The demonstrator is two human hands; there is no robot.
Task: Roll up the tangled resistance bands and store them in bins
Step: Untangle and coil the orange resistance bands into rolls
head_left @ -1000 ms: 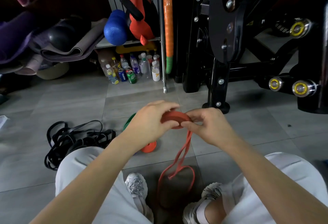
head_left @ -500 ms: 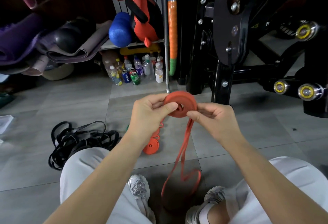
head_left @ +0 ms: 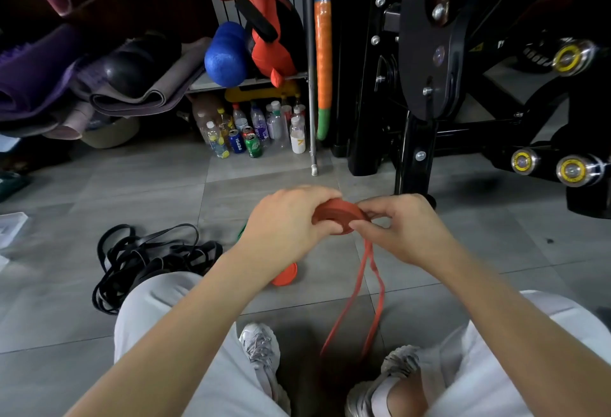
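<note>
Red band half coiled, tail dangling, hands gripping

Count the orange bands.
2. The held band is a roll gripped by the left hand and right hand, tail hanging down. The floor band lies mostly hidden behind the left forearm. Others may be hidden.

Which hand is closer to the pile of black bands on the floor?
Left. The left hand grips the red roll on the side toward the black bands; the right hand pinches the roll's far side.
</note>
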